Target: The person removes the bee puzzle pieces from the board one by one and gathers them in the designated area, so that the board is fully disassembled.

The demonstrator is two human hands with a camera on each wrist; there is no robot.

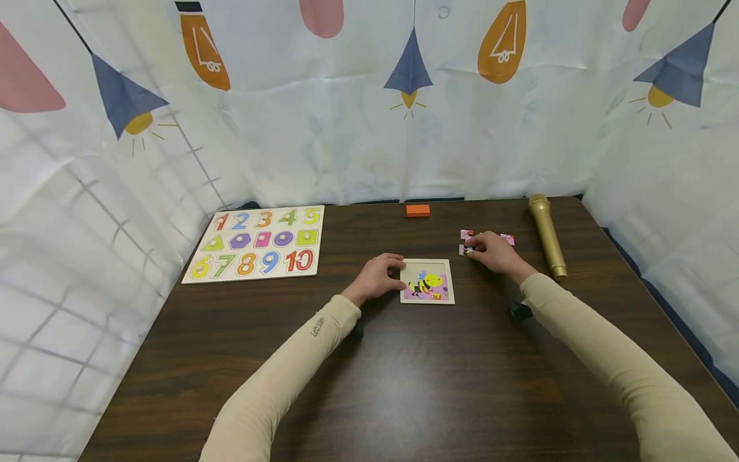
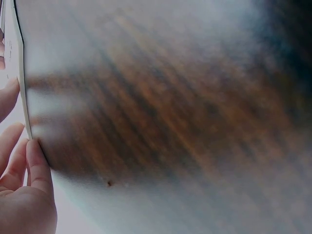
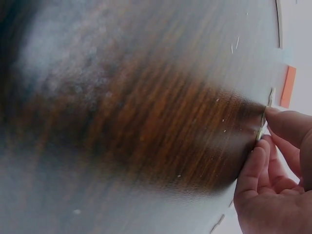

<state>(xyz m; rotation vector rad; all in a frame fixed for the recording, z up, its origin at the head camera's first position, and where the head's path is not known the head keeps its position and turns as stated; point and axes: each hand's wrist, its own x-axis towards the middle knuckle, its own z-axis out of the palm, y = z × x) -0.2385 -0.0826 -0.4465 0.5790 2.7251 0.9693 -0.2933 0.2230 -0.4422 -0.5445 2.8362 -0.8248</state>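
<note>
A small square picture puzzle board with a pale frame and a yellow bee on pink lies mid-table. My left hand holds its left side, thumb and fingers at the edge. In the left wrist view, those fingertips meet the board's edge. Farther right, my right hand pinches a small puzzle piece close to the tabletop. Seen from the right wrist, thumb and fingers close on the thin piece. Other pink puzzle pieces lie around that hand, partly hidden by it.
A number and shape board lies at the left. An orange block sits at the back edge. A gold microphone-shaped cylinder lies right of my right hand. Printed curtains surround the dark wooden table.
</note>
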